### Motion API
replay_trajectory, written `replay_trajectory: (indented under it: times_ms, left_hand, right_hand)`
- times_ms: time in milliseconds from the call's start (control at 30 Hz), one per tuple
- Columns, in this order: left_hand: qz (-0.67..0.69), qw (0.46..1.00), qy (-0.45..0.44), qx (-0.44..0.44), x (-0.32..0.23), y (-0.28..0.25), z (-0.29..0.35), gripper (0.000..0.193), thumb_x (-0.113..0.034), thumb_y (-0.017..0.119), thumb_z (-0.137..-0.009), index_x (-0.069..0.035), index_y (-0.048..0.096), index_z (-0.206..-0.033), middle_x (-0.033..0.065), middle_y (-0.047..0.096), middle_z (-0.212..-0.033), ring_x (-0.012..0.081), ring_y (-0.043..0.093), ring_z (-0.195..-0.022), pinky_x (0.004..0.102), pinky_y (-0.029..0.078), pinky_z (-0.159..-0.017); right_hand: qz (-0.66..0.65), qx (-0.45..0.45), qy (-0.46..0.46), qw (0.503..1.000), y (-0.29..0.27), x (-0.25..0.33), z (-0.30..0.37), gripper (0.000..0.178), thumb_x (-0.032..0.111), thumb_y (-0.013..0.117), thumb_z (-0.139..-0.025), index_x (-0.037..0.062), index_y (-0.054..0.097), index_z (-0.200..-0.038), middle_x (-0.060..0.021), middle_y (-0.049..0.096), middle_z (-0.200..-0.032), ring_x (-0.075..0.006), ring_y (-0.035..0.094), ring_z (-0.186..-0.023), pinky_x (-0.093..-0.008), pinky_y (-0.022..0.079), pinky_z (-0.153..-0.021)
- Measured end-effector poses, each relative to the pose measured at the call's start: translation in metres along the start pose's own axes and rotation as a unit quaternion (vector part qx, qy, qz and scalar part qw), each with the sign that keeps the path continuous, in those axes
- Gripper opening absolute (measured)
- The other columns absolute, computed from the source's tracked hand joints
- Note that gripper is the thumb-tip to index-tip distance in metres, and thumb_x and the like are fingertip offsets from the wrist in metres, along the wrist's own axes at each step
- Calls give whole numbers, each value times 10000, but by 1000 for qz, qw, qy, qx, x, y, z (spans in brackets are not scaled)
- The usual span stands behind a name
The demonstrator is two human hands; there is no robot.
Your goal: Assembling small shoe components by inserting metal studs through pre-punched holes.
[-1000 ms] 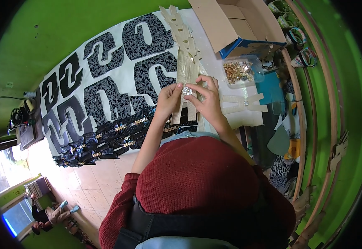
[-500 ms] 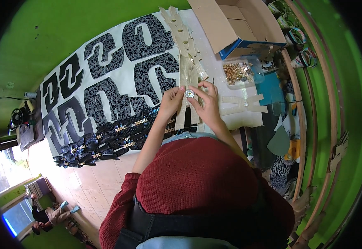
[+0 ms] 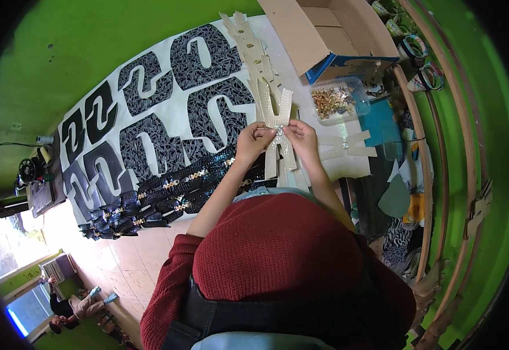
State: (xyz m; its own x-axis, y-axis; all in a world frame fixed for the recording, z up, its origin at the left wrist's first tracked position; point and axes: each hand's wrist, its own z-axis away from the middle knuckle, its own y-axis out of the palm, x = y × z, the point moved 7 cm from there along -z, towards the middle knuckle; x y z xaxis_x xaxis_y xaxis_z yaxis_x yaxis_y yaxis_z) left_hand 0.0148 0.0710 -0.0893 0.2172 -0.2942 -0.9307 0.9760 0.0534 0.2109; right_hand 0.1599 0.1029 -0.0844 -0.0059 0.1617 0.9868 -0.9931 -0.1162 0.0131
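Observation:
Both my hands pinch the middle of a cream, crocodile-textured, X-shaped strap piece. My left hand closes on its left side, thumb and fingertips together. From the right, my right hand grips it the same way. Between my fingertips sits a small shiny silver ornament, partly covered by them. Beyond the hands, a long row of overlapping cream strap pieces with gold-coloured ornaments runs up the table. Another cream X-shaped piece with a silver ornament lies to the right of my right hand.
A clear plastic tub of gold and silver ornaments stands far right, below an open cardboard box. Black patterned cut-out panels cover the left of the white table. Black strap rows lie near its front edge. A person sits far lower left.
The X-shaped piece has come up between my hands, its upper arms now showing above them. My right hand has shifted right and lower; both hands now pinch beside the ornament.

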Motion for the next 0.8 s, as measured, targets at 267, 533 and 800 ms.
replay_trajectory:
  times_ms: [267,533,800]
  left_hand:
    - [-145,980,78,-112,-10,1,-21,576,-77,754,-675,11,404,-1122,115,646,-826,128,614,-646,245,500,-598]
    - [-201,959,157,-124,-22,2,-22,509,43,701,-661,13,454,-1105,140,598,-1006,146,593,-681,254,483,-609]
    - [-312,925,186,-113,-27,0,-27,373,31,689,-672,4,548,-1016,113,582,-980,190,581,-722,277,486,-656]
  right_hand:
    - [75,-22,-78,994,-9,-10,-47,278,91,685,-759,-38,611,-994,-97,649,-817,-126,616,-736,-230,492,-653]
    - [165,-36,-82,982,-2,-20,-68,276,168,677,-758,40,615,-994,-75,668,-834,-157,648,-736,-261,492,-642]
    - [273,-80,-87,955,6,13,-53,222,190,663,-767,57,621,-939,-81,667,-843,-200,654,-731,-289,489,-625]
